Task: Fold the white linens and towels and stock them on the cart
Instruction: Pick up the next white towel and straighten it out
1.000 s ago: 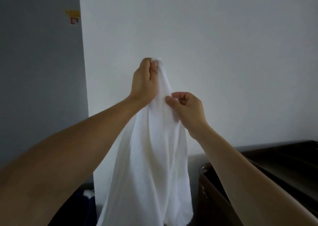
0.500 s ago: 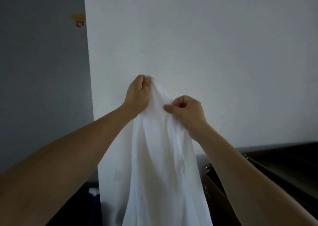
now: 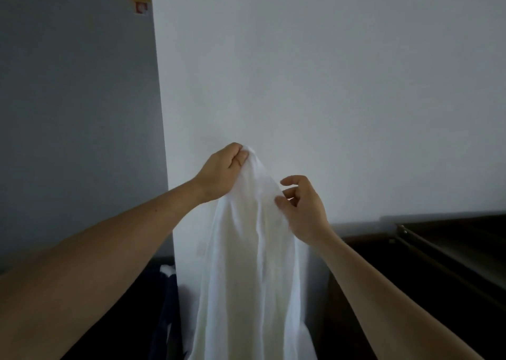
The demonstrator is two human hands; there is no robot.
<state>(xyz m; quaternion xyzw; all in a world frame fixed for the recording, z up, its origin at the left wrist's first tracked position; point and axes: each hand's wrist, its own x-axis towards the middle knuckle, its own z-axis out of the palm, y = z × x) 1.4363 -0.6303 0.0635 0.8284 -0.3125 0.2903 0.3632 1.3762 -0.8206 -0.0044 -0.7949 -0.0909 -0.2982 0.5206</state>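
**White cloth, held up by one pinched point, wants a second grip on its edge**

The white cloth (image 3: 246,264) hangs in front of the pale wall (image 3: 328,85), just right of the corner where that wall meets the grey one. Your left hand (image 3: 221,174) has its fingers closed tight on the very top of the cloth, bunching it into a peak. Your right hand (image 3: 302,209) sits just beside the cloth's right edge, a little lower than the peak, with thumb and fingers parted and curled; the thumb touches the fabric, but it has not closed on anything.

Expect this to handle as light, thin and completely limp. It falls in long soft vertical folds and lets some light through, so it looks like a woven sheet or a thin towel, not thick terry. It will not hold any shape by itself and should not be slippery.

Take hold along the top hem, working your right hand outward from the peak to find a corner. Gripped mid-panel, it would only bunch again.

Below the wall to the right sits dark brown furniture (image 3: 438,250), hard-edged and smooth.
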